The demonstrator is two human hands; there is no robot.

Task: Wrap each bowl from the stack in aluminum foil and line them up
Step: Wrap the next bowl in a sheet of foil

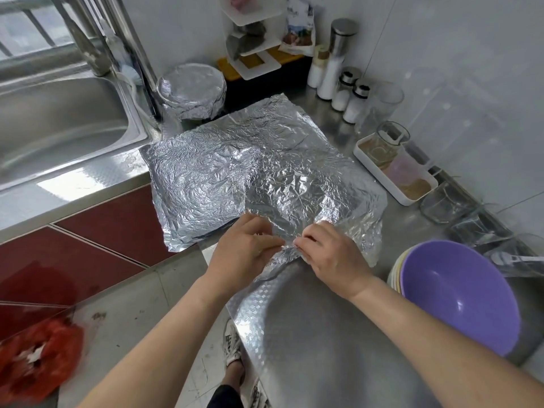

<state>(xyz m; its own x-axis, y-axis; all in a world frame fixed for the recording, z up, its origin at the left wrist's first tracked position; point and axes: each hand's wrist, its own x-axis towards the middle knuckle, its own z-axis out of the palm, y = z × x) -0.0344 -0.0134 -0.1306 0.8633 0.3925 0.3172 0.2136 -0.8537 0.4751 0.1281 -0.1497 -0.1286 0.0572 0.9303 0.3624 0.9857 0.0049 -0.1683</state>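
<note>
Silver foil lies crinkled and spread over the middle of the steel bench, as two overlapping sheets. At the near edge of the right sheet, the left hand and the right hand meet. Each pinches the foil's bunched rim between thumb and curled fingers.

To the right of the hands, at the bench's edge, sits the stack of bowls. The top bowl is purple and holds nothing, and pale rims show beneath it. At the far end of the foil, beside the sink, stands a wrapped bowl, covered in foil over its top and sides.

Along the right wall is a white tray with a glass jar standing in it and brownish patches on its floor; what they are cannot be told. Clear drinking glasses stand nearer along the same wall. Behind the tray, two small shakers hold white grains, and a tall steel-capped canister is also part filled with white.

A printed packet leans in the corner by a white rack, its lettering too blurred to read.
</note>
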